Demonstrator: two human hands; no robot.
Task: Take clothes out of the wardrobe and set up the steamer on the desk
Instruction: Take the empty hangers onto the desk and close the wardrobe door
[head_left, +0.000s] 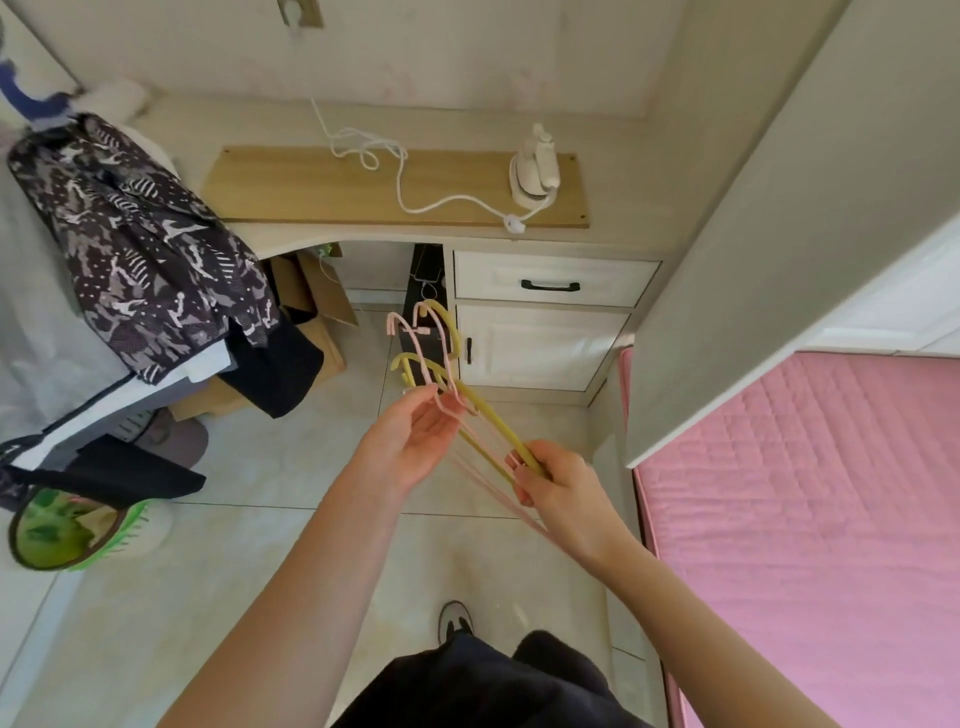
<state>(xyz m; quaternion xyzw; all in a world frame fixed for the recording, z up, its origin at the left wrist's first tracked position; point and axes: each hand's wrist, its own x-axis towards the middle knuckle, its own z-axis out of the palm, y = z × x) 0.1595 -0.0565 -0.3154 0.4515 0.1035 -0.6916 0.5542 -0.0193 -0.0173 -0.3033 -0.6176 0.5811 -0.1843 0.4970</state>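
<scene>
With the steamer (535, 169) already stood on the desk (613, 140) and clothes (140, 244) heaped to the left, bare hangers (441, 374) are clamped in the right hand (558, 488), the left hand (415, 441) lying open-fingered beneath them.

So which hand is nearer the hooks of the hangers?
Left. The left hand is open just below the hanger hooks; the right hand grips the hangers' far end, lower right.
</scene>
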